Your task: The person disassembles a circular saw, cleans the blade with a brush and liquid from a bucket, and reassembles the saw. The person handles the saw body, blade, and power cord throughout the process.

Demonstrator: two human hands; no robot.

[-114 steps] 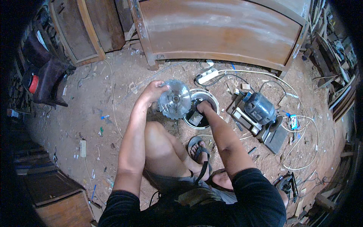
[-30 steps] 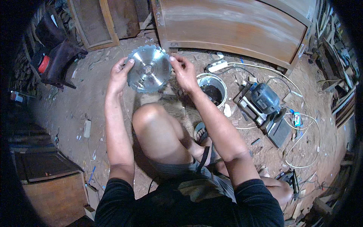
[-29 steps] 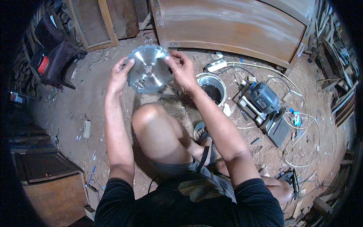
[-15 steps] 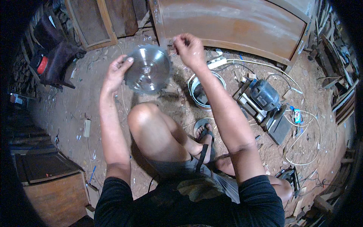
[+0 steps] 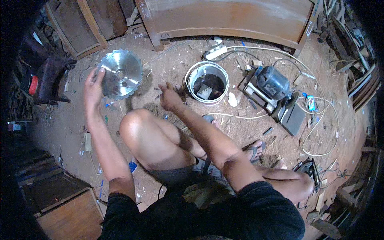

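My left hand (image 5: pixel 93 88) holds a shiny circular saw blade (image 5: pixel 129 70) upright by its left edge, thumb on the face, out to the left above the floor. My right hand (image 5: pixel 170 98) is apart from the blade, to its lower right, with fingers spread and nothing visible in them. Just right of it stands a white bucket (image 5: pixel 225 81) with dark contents and a pale rectangular piece (image 5: pixel 204 92) inside. A small white lump (image 5: pixel 232 99) lies beside the bucket.
A motor-driven grinding machine (image 5: pixel 272 84) sits at right, among looping cables and a white power strip (image 5: pixel 215 53). A large wooden panel (image 5: pixel 232 20) stands behind. A dark chair (image 5: pixel 52 80) is at left; another power tool (image 5: pixel 304 172) lies by my right knee; scraps litter the floor.
My left hand has carried the blade leftward. My right hand, in the bucket earliest and later at the blade, has let go, lifted, then dropped down toward my knee.
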